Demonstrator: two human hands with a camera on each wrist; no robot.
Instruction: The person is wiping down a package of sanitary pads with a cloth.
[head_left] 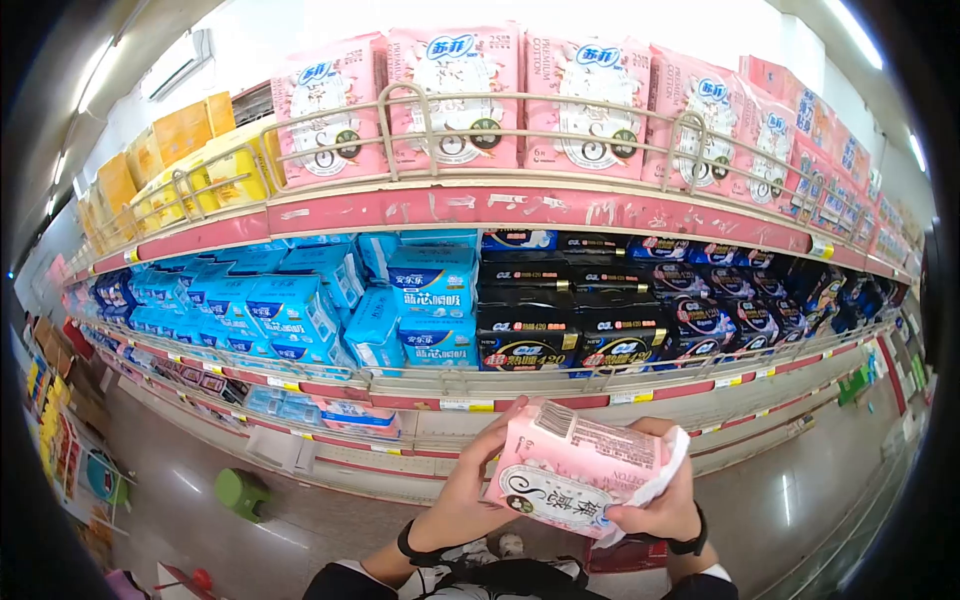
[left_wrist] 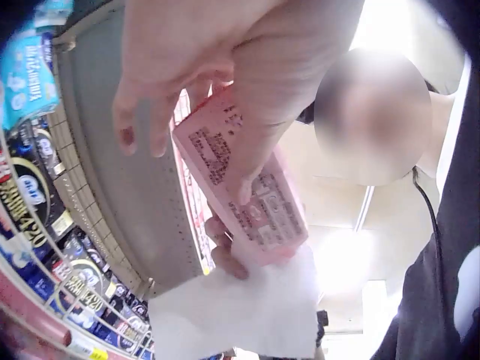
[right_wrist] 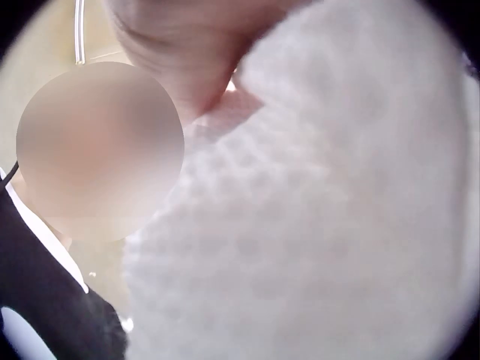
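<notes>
Both hands hold a pink package (head_left: 570, 465) in front of the shelves, its printed front tilted upward. At its left end is the left hand (head_left: 468, 500); in the left wrist view that hand's thumb lies across a printed side of the package (left_wrist: 259, 202), with some fingers extended past it. The right hand (head_left: 672, 500) grips the other end, thumb on the front, together with a white cloth or wipe (head_left: 668, 468). This white material (right_wrist: 300, 240) fills much of the right wrist view, hiding most of the right fingers.
Pink packs (head_left: 455, 100) stand behind a wire rail on the top shelf. Below are blue packs (head_left: 435, 280) and black packs (head_left: 525, 325). A lower shelf holds a few packs (head_left: 360, 418). A green stool (head_left: 241, 494) stands on the floor at the left.
</notes>
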